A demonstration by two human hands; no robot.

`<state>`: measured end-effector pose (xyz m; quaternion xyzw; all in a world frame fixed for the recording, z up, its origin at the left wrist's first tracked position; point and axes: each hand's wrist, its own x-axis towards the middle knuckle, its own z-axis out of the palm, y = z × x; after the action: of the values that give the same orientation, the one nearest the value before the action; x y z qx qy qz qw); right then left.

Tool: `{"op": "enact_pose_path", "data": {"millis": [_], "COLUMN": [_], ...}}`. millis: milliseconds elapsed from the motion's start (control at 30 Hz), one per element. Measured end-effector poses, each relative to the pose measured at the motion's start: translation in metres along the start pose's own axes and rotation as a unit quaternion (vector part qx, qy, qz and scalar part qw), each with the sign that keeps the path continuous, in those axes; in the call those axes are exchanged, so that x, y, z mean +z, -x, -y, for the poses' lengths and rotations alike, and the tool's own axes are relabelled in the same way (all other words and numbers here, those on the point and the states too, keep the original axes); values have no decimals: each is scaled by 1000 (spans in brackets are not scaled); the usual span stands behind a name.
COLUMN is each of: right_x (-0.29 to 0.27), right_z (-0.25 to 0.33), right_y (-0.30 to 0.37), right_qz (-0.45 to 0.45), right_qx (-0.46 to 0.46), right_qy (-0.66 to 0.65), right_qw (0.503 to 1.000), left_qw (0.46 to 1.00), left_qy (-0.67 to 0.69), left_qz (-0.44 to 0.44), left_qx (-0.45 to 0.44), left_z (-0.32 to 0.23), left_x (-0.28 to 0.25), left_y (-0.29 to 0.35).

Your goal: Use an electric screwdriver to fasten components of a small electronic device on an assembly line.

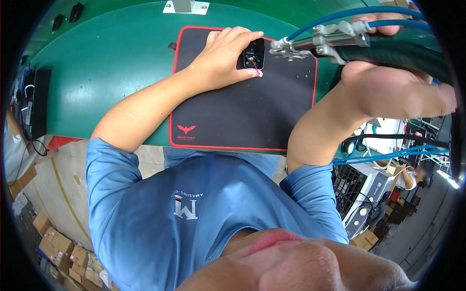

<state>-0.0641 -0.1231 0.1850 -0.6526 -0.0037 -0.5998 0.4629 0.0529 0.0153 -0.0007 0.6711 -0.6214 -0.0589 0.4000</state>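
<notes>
My left hand (224, 54) rests on the mat, its fingers and thumb closed round a small black device housing (254, 54). The housing's inner side faces up, showing a small part with a red wire; the wire's end lies by my thumb tip. My right hand (378, 80) grips a power screwdriver (357, 47) with a black body, metal clamps and blue hoses (359, 10). It lies nearly level, its metal nose pointing left at the housing, with a gap seen between them. Part of the grip is hidden behind the tool.
Under the work is a black mat (233, 114) with a red edge, on a green table (97, 63). A few tiny metal bits (305, 74) lie on the mat's right side. A metal bracket (186, 7) stands at the far edge. Black box-like equipment (40, 104) sits at left.
</notes>
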Motion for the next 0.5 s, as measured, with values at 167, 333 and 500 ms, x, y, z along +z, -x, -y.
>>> {"op": "enact_pose_path", "data": {"millis": [167,333,500], "right_x": [-11,-3,-3], "right_z": [-1,-5,-7], "right_y": [-2,0,0], "right_qz": [5,10,17], "right_qx": [0,-2,-2], "right_qy": [9,9,12], "right_qw": [1000,1000,1000], "left_qw": [998,1000,1000], "left_qy": [12,-4,8], "left_qz": [49,21,-4], "left_qx": [-26,-9,3], "left_z": [-4,0,-1], "left_x": [-4,-1,-1], "left_y": [-4,-1,-1]}}
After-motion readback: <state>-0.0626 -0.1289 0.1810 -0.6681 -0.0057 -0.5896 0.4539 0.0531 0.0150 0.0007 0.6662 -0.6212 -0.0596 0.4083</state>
